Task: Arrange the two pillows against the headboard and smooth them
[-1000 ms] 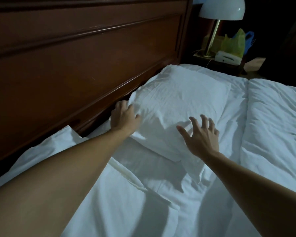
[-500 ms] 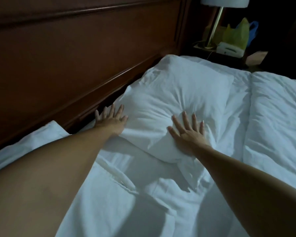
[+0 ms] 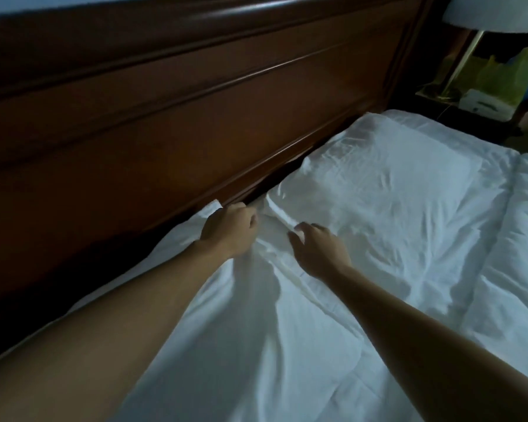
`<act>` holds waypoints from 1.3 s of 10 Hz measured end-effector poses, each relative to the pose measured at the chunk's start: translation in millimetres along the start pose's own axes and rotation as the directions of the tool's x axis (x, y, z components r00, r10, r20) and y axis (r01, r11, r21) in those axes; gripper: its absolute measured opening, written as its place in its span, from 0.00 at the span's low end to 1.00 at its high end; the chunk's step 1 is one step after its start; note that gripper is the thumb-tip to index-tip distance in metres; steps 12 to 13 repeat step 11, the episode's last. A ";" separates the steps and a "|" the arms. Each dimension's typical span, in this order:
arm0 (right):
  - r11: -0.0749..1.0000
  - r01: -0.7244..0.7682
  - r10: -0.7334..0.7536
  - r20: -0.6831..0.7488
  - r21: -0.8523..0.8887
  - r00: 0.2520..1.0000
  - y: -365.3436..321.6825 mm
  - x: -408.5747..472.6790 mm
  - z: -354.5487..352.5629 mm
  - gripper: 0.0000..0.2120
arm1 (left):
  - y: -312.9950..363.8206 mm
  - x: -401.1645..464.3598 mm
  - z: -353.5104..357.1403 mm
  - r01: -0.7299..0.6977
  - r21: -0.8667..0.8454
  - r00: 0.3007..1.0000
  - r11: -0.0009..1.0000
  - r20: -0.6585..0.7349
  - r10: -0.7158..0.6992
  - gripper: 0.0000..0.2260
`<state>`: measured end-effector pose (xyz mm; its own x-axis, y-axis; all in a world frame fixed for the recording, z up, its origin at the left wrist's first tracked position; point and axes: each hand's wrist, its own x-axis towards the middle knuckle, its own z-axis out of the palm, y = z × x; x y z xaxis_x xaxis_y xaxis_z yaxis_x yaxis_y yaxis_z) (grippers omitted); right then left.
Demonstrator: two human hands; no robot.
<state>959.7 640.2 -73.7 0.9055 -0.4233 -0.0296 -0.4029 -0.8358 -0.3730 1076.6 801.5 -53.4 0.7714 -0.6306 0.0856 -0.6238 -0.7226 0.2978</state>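
Observation:
Two white pillows lie along the dark wooden headboard [image 3: 195,132]. The far pillow [image 3: 393,190] rests flat, wrinkled, with a thin dark gap between it and the headboard. Beneath both my forearms lies the near pillow [image 3: 256,330]. My left hand [image 3: 230,229] is closed in a fist on that pillow's far corner, right at the headboard. To its right, my right hand [image 3: 317,249] curls its fingers into the same pillow's far edge, where the two pillows meet. Creases run out from between the hands.
A white duvet [image 3: 525,254] covers the bed to the right of the pillows. Past the bed's far corner, a nightstand holds a white-shaded lamp [image 3: 494,13], a white box [image 3: 482,105] and a green bag [image 3: 500,74].
Both hands have left the far pillow, where they were pressing flat, and drawn back to the near pillow's far edge. The left has closed into a fist. The view has shifted left.

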 end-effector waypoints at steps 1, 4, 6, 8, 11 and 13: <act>0.966 0.244 -0.251 0.079 0.088 0.965 -74.0 -40.6 22.9 0.24 | -36.3 -65.0 -13.9 0.063 -0.033 0.996 0.997 -0.058 -0.065 0.13; 0.992 0.066 -0.028 0.324 -0.106 0.946 -97.2 -89.2 60.5 0.31 | -133.0 -218.5 -35.0 0.204 0.124 0.949 0.971 0.217 -0.228 0.28; 0.977 0.164 -0.135 0.198 -0.137 0.971 -174.3 -142.6 54.4 0.32 | -186.7 -325.5 -67.7 0.440 0.119 0.880 0.890 0.140 -0.454 0.32; 0.752 0.642 -0.558 0.372 -0.151 0.742 -218.1 -256.9 104.1 0.31 | -204.0 -487.1 -71.6 0.109 0.062 0.976 0.992 0.185 -0.119 0.28; 0.941 0.015 0.071 0.241 -0.337 0.968 -301.9 -313.7 79.5 0.34 | -279.8 -533.9 -172.6 0.313 0.036 0.811 0.949 0.510 -0.287 0.20; 0.941 0.015 0.071 0.241 -0.337 0.968 -301.9 -313.7 79.5 0.34 | -279.8 -533.9 -172.6 0.313 0.036 0.811 0.949 0.510 -0.287 0.20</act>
